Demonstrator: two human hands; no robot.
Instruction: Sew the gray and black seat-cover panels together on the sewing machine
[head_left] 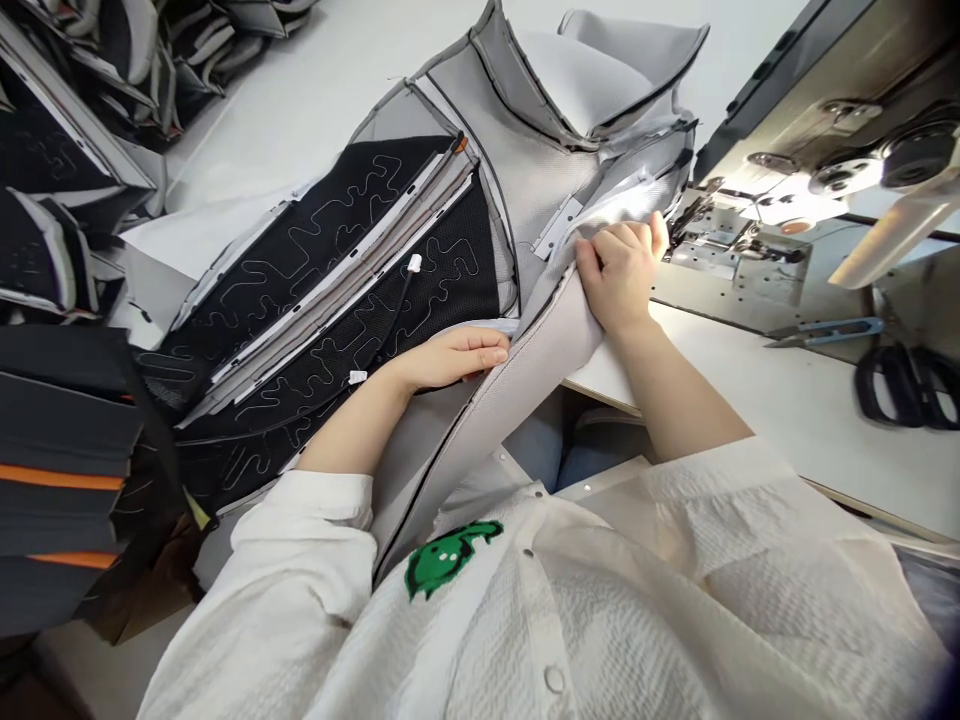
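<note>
A large grey seat cover (517,180), seen from its inner side, lies across the white table and hangs over its front edge towards my lap. Two black panels with wavy stitched wire (360,200) are on it, along with a dark cable ending in a white connector (414,263). My right hand (619,265) is closed on a bunched fold of the cover, just left of the sewing machine's needle area. Lower down the same seam, my left hand (461,355) pinches the cover's edge; some fingertips are hidden under it.
The sewing machine (772,210) with its lit needle area stands at the right. Blue-handled thread snips (832,328) and black-handled scissors (892,385) lie on the table (765,390). Piled covers (112,60) fill the upper left; dark pieces with orange stripes (60,430) hang at the left.
</note>
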